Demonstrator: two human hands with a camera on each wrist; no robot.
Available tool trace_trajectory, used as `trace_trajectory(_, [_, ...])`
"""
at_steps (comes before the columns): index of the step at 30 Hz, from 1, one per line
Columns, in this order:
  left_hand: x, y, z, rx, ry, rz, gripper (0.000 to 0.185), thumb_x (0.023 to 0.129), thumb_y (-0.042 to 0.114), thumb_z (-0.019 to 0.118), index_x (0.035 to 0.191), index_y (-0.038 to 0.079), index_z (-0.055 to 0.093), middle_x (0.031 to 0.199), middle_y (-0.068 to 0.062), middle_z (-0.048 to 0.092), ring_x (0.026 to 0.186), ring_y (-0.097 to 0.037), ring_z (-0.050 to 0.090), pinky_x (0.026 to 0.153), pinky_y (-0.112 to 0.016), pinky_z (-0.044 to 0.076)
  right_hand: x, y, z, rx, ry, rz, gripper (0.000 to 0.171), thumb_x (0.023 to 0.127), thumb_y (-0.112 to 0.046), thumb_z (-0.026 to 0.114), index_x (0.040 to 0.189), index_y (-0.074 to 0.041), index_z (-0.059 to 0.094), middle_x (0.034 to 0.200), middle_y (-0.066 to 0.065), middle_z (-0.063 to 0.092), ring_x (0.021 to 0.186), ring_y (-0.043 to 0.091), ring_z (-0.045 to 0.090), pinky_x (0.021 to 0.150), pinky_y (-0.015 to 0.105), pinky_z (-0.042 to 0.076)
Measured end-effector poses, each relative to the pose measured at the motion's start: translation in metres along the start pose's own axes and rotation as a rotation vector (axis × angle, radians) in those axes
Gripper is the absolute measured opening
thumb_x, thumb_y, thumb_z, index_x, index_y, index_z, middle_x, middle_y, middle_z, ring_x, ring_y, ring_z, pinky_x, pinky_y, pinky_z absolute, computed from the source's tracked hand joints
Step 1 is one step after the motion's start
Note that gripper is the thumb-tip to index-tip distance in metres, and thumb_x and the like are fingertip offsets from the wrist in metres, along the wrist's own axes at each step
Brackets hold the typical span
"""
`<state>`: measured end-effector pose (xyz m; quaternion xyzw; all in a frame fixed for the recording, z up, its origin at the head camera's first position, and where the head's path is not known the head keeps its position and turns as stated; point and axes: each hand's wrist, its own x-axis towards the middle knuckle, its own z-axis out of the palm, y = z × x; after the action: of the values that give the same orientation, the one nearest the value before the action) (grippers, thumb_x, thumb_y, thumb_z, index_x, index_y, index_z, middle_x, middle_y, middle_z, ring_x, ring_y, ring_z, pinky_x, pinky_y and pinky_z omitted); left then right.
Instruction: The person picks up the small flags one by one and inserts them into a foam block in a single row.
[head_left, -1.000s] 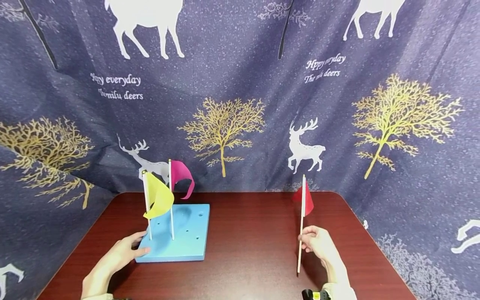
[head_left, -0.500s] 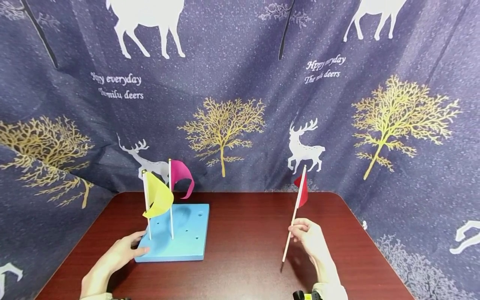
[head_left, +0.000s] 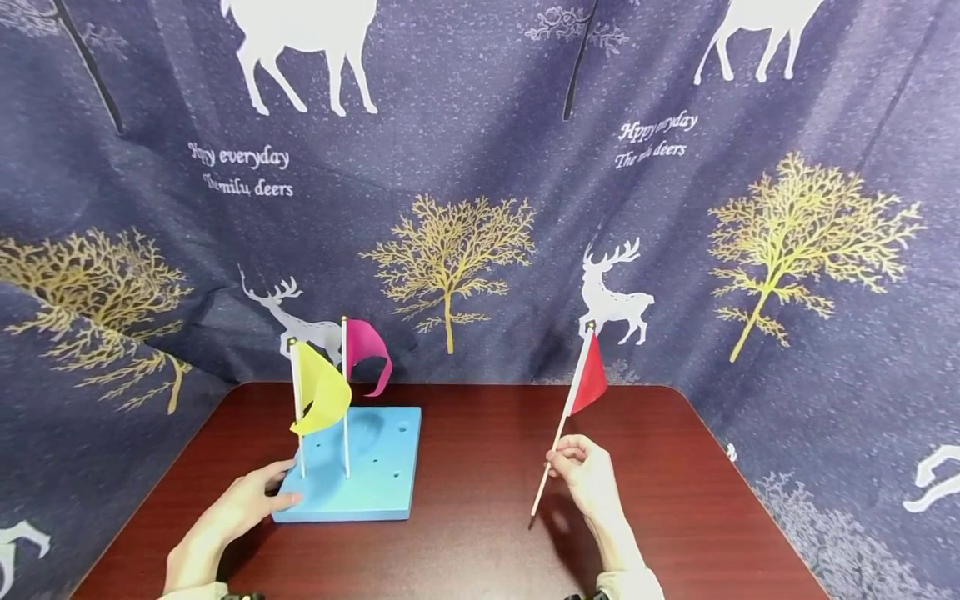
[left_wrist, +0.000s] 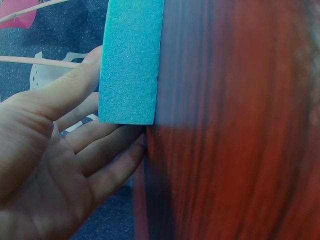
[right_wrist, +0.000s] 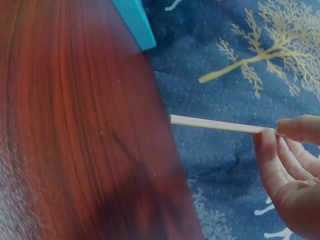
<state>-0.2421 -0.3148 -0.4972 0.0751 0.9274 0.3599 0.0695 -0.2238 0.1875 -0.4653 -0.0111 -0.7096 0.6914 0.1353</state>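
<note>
Fingers of the left hand (head_left: 238, 510) lie straight and loosely spread against the near left edge of the blue foam block (head_left: 363, 471), thumb on top at the corner; the left wrist view shows the same open palm (left_wrist: 47, 165) pressed to the block's side (left_wrist: 131, 60), with no finger curled round it. That block sits flat on the dark red table (head_left: 465, 550), at about ten o'clock from the table's middle, and several small holes show in its top. Two flags stand upright in it: the yellow flag (head_left: 321, 398) nearer the left hand, and the pink flag (head_left: 366, 348) just beside it at about one o'clock from the yellow one. Farther right, well apart from the block, the right hand (head_left: 587, 477) pinches the thin stick of the red flag (head_left: 589, 380) between thumb and fingertips, the other fingers curled beneath. The stick tilts, its cloth end toward one o'clock and its bare lower end toward seven o'clock, just above the table. From the right wrist the fingertips (right_wrist: 295, 131) close on the pale stick (right_wrist: 215, 123), whose free end points toward the block's corner (right_wrist: 136, 22). Behind everything hangs a dark blue curtain (head_left: 480, 167) printed with white deer and golden trees.
</note>
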Motion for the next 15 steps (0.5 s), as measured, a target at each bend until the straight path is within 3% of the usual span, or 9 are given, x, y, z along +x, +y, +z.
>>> trace_trajectory(8, [0.003,0.0,0.001,-0.005,0.009,-0.008,0.075,0.086,0.035,0.075,0.138,-0.011,0.046,0.13,-0.032,0.054,0.118,-0.046,0.053,0.088,-0.05,0.049,-0.002,-0.004,0.014,-0.051,0.001,-0.029,0.015,0.083,0.01,0.069,0.095,0.012,0.061,0.083,0.023,0.068,0.071,0.031,0.069,0.066,0.03,0.057])
trace_trajectory(15, [0.002,-0.001,0.004,0.008,0.015,-0.008,0.075,0.086,0.036,0.075,0.137,-0.011,0.047,0.13,-0.032,0.054,0.117,-0.046,0.054,0.089,-0.052,0.048,-0.018,-0.029,0.046,-0.072,-0.056,-0.115,0.013,0.082,0.013,0.067,0.092,0.015,0.059,0.085,0.029,0.066,0.078,0.041,0.069,0.068,0.026,0.056])
